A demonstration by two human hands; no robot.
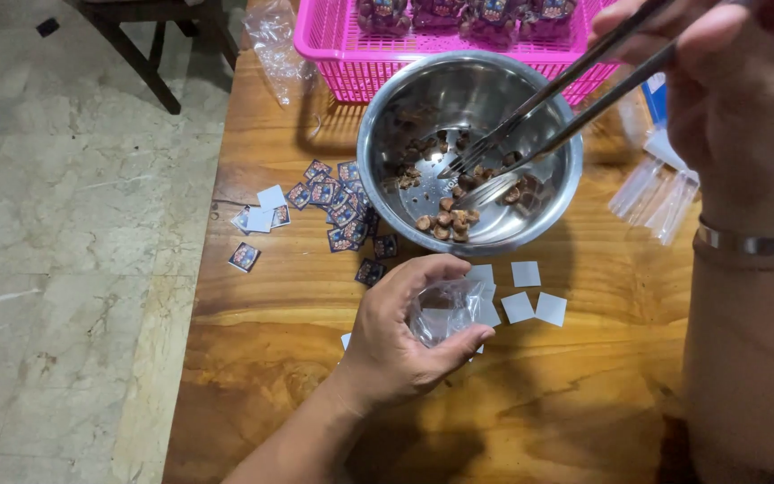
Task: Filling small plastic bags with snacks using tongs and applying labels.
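Observation:
My left hand (396, 336) holds a small clear plastic bag (445, 309) open just in front of a steel bowl (387, 125). My right hand (727, 81), at the top right with a metal bracelet on the wrist, grips metal tongs (530, 121) whose forked tips reach down into the bowl. Small brown pieces (448, 218) lie on the bowl's bottom, near the tong tips. I cannot tell whether the tips hold a piece.
A pink plastic basket (333, 40) with filled packets stands behind the bowl. Small printed square labels (338, 202) lie scattered left of the bowl, white squares (530, 300) to its front. Empty clear bags (660, 193) lie at the right. The wooden table's left edge (199, 296) borders a stone floor.

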